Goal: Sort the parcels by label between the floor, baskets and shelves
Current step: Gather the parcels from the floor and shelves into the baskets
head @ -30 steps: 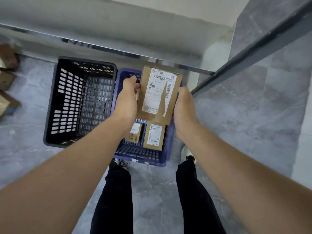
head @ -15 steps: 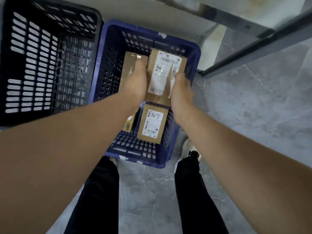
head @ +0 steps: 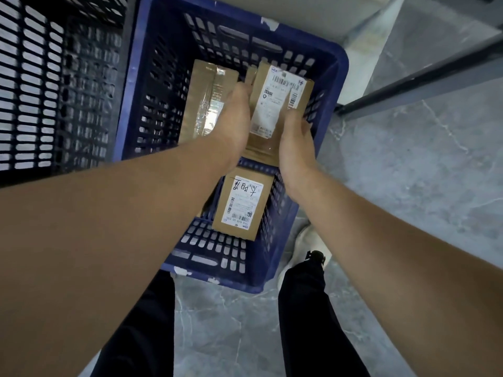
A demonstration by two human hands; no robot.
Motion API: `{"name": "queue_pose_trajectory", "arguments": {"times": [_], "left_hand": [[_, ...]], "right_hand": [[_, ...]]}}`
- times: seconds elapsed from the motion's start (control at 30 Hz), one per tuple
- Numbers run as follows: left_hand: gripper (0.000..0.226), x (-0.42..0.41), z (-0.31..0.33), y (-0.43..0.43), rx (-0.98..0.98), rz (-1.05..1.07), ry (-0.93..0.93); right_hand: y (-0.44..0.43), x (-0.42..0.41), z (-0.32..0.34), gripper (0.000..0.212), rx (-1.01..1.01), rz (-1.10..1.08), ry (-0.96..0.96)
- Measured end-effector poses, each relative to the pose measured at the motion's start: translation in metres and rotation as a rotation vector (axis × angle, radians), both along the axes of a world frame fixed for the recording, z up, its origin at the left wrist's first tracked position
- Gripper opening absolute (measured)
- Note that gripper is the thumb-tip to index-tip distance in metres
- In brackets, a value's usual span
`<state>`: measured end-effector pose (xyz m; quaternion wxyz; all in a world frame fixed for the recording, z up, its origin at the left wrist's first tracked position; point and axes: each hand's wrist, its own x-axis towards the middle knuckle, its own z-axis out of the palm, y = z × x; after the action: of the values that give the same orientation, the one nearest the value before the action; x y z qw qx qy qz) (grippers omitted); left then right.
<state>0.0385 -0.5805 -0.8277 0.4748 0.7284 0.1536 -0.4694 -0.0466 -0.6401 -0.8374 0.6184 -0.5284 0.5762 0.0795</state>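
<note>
A brown cardboard parcel (head: 275,104) with a white label is held between both hands inside the blue basket (head: 340,77). My left hand (head: 234,123) grips its left edge and my right hand (head: 295,144) grips its right edge. Below it in the basket lies a second labelled parcel (head: 242,205) with handwriting on its label. A taped brown parcel (head: 206,99) lies at the basket's far left. Another parcel under my left forearm is mostly hidden.
A black slotted basket (head: 54,85) stands on the grey marble floor (head: 408,186), touching the blue basket's left side. A dark shelf rail (head: 424,80) runs at the upper right. My legs and shoe (head: 307,240) are just behind the blue basket.
Both hands have lowered the parcel from above the basket rim down into the blue basket. My head has come closer, so the baskets look larger.
</note>
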Motion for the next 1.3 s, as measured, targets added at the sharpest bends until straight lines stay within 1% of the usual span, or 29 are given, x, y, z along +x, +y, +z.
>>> {"name": "queue_pose_trajectory", "arguments": {"times": [0.13,0.23,0.37,0.5,0.53,0.6,0.7,0.77,0.9,0.93,1.0,1.1,1.13,1.17,1.2,1.23,1.3], "left_hand": [[0.05,-0.001,-0.007,0.0,0.022,0.001,0.007],[0.042,0.003,-0.002,0.004,0.044,-0.032,0.01],[0.039,0.0,0.027,0.008,0.045,-0.07,0.02],[0.038,-0.002,0.07,0.01,0.019,-0.117,-0.011],[0.038,-0.002,0.081,0.012,0.01,-0.129,-0.013],[0.037,-0.002,0.103,0.017,-0.011,-0.147,-0.025],[0.038,-0.003,0.138,0.023,-0.049,-0.174,-0.028],[0.037,-0.001,0.162,0.03,-0.062,-0.18,-0.024],[0.035,0.004,0.205,0.044,-0.088,-0.187,-0.013],[0.036,0.006,0.217,0.047,-0.086,-0.201,-0.018],[0.034,0.008,0.239,0.056,-0.087,-0.2,0.0],[0.029,0.018,0.264,0.066,-0.102,-0.223,-0.025],[0.03,0.022,0.277,0.069,-0.113,-0.227,-0.014],[0.036,0.026,0.29,0.072,-0.113,-0.234,-0.006],[0.041,0.029,0.307,0.074,-0.104,-0.248,-0.006],[0.041,0.032,0.324,0.077,-0.105,-0.26,-0.014],[0.029,0.037,0.358,0.084,-0.137,-0.284,-0.039]], "right_hand": [[0.004,0.001,-0.011,0.093,-0.011,-0.012,-0.016],[0.006,0.0,-0.007,0.101,0.016,-0.016,-0.021],[0.007,0.002,0.012,0.092,0.022,-0.062,-0.025],[0.011,0.009,0.029,0.102,0.017,-0.134,-0.05],[0.012,0.012,0.034,0.102,0.021,-0.139,-0.052],[0.015,0.016,0.05,0.095,0.021,-0.145,-0.066],[0.02,0.023,0.079,0.089,0.028,-0.172,-0.095],[0.026,0.027,0.1,0.081,0.031,-0.191,-0.118],[0.037,0.031,0.146,0.043,-0.019,-0.175,-0.138],[0.039,0.033,0.16,0.041,0.007,-0.194,-0.149],[0.046,0.036,0.185,0.043,0.066,-0.225,-0.167],[0.055,0.042,0.228,0.038,0.053,-0.265,-0.179],[0.057,0.045,0.244,0.038,0.042,-0.279,-0.181],[0.06,0.047,0.261,0.038,0.044,-0.279,-0.175],[0.062,0.049,0.276,0.04,0.055,-0.277,-0.175],[0.066,0.05,0.292,0.045,0.065,-0.285,-0.183],[0.075,0.053,0.326,0.053,0.06,-0.297,-0.221]]}}
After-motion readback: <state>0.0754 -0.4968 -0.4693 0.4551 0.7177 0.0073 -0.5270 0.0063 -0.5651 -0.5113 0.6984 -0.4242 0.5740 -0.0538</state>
